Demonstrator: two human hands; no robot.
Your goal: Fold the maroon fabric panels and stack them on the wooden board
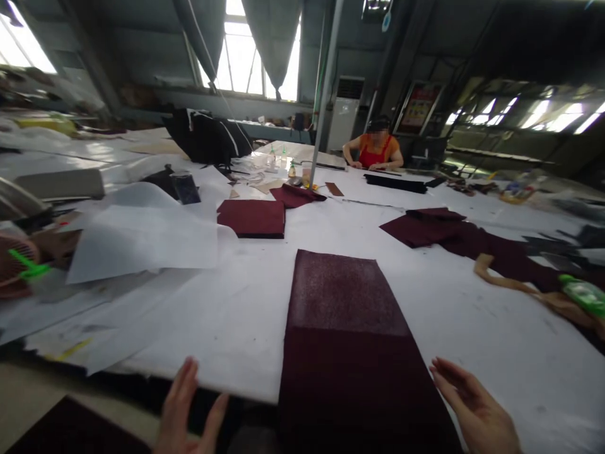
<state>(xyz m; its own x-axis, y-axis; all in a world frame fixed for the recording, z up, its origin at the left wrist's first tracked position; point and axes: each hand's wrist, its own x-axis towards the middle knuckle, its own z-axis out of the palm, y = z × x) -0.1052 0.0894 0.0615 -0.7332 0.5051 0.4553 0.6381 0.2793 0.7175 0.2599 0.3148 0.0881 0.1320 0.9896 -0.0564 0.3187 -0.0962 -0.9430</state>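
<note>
A long dark maroon piece of fabric or leather (pixel 345 353) lies on the white table, running down past the near edge. Its far part looks paler and speckled. My right hand (pixel 477 407) is beside its right edge, fingers stretched out and thumb apart, holding nothing visible; whether the fingertips touch the edge I cannot tell. Left of the maroon piece, my left hand (pixel 186 413) hovers at the table's near edge with fingers apart and nothing in it. Farther back sits a stack of maroon pieces (pixel 253 218), with a crumpled maroon piece (pixel 297 196) behind it.
White sheets (pixel 146 236) overlap on the left near a pinkish basket (pixel 16 265). More maroon material (pixel 439 230), a tan strip (pixel 501 277) and a green bottle (pixel 583 293) lie right. A thin pole (pixel 324 94) rises mid-table. Another person (pixel 373 151) works at the far side.
</note>
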